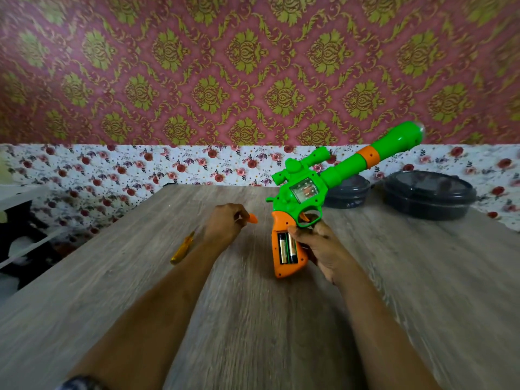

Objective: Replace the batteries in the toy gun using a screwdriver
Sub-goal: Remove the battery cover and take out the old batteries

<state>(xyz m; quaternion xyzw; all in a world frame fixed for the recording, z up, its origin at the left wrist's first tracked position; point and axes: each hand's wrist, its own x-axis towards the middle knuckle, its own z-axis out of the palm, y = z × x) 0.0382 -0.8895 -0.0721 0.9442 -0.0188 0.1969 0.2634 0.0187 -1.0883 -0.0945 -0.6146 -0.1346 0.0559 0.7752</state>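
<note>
The green and orange toy gun point(332, 175) is raised above the wooden table point(253, 319), barrel pointing up and to the right. My right hand point(320, 246) grips its orange handle. The battery compartment is open, and two batteries point(287, 248) lie side by side inside it. My left hand point(228, 222) is to the left of the gun, fingers curled round a small orange piece point(253, 218), likely the battery cover. A yellow-handled screwdriver point(183, 249) lies on the table beside my left wrist.
Two dark lidded containers point(427, 197) point(347, 191) stand at the back right of the table. A floral cloth and patterned wallpaper are behind. White shelving point(17, 220) is off the table's left edge.
</note>
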